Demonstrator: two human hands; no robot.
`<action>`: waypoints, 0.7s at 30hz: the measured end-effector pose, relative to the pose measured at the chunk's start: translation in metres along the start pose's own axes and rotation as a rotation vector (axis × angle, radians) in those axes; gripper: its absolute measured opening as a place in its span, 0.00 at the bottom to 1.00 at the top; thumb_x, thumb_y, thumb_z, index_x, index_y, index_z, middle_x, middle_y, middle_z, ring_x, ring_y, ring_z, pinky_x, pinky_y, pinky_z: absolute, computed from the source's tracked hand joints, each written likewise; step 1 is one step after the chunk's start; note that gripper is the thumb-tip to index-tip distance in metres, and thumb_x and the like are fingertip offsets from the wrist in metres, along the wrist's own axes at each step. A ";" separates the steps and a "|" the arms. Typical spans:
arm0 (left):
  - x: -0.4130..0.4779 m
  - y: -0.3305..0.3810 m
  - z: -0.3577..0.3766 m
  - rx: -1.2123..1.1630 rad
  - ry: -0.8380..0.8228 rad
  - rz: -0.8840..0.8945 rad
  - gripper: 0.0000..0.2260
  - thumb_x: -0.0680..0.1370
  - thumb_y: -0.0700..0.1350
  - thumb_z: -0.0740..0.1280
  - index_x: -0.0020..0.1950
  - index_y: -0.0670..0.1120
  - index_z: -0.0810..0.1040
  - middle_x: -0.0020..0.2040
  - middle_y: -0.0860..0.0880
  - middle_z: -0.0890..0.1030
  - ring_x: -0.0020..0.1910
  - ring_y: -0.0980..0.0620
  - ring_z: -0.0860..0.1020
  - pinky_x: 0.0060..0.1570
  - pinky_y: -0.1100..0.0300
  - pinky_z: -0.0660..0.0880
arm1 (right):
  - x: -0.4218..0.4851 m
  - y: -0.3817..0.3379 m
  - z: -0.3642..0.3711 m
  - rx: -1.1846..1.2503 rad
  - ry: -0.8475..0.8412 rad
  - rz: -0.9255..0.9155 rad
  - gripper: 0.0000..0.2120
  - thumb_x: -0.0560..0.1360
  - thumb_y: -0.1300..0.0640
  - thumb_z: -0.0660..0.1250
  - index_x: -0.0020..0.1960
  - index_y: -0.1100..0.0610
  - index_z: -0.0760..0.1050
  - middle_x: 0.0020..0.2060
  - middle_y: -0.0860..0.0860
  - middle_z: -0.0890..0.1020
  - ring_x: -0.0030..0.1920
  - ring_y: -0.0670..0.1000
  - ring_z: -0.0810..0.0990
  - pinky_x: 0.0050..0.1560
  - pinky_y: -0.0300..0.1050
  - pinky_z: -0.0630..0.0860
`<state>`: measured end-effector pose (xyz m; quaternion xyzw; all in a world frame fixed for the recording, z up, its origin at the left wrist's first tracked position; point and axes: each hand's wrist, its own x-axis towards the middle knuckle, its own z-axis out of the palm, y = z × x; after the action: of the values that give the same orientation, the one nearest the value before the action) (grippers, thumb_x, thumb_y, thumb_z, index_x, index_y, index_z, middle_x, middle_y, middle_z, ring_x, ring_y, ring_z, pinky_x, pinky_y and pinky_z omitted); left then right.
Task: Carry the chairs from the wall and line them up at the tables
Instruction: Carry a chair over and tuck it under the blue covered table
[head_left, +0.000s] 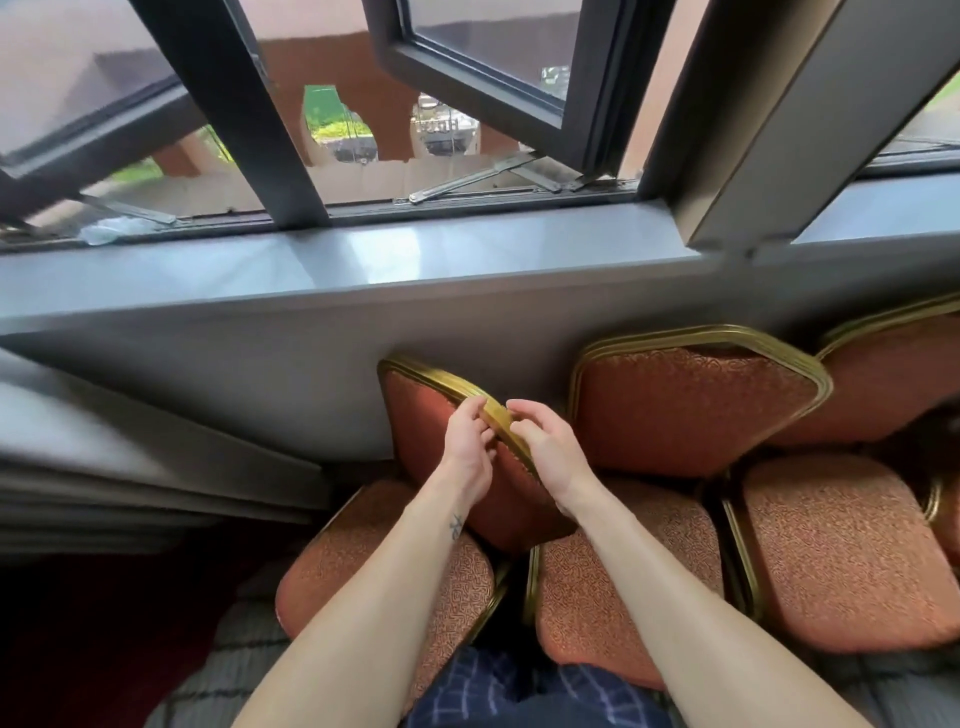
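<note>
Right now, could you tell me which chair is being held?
The leftmost chair: left hand and right hand grip its gold top rail; the others are untouched.

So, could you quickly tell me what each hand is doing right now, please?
Left hand: grips the gold top rim of the chair.
Right hand: grips the same rim, right beside it.

I count three red chair backs along the wall: left chair back (415, 410), middle chair back (696, 405), right chair back (893, 374). Under them I make out three seats: left seat (363, 582), middle seat (613, 582), right seat (841, 551). A red sliver (948, 519) at the right edge may be a fourth. Two hands show: left hand (467, 449), right hand (553, 449). Two sashes hang open: centre window sash (483, 67), left window sash (88, 130).
</note>
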<state>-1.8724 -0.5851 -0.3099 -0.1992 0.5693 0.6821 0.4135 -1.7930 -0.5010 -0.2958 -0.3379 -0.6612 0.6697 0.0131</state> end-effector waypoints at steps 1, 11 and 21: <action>-0.001 0.001 0.000 0.002 0.020 0.012 0.19 0.80 0.54 0.62 0.65 0.45 0.77 0.59 0.46 0.84 0.63 0.47 0.78 0.68 0.50 0.68 | 0.003 0.003 0.000 -0.035 -0.019 -0.001 0.16 0.81 0.60 0.62 0.67 0.52 0.77 0.60 0.45 0.80 0.60 0.39 0.77 0.60 0.34 0.72; -0.041 -0.019 -0.028 -0.055 0.305 0.198 0.18 0.79 0.47 0.67 0.68 0.42 0.73 0.55 0.40 0.83 0.44 0.53 0.83 0.36 0.63 0.77 | 0.003 0.003 0.014 -0.131 -0.237 -0.069 0.11 0.81 0.59 0.64 0.61 0.51 0.79 0.55 0.46 0.82 0.57 0.43 0.80 0.59 0.39 0.76; -0.127 -0.033 -0.091 0.058 0.746 0.361 0.16 0.76 0.42 0.71 0.63 0.44 0.74 0.51 0.45 0.84 0.49 0.48 0.84 0.52 0.50 0.81 | -0.032 -0.007 0.078 -0.291 -0.695 -0.208 0.13 0.80 0.57 0.65 0.62 0.46 0.77 0.55 0.43 0.82 0.56 0.39 0.80 0.54 0.35 0.75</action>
<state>-1.7905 -0.7128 -0.2607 -0.3180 0.7250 0.6082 0.0579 -1.8080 -0.5833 -0.2837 -0.0205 -0.7450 0.6387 -0.1915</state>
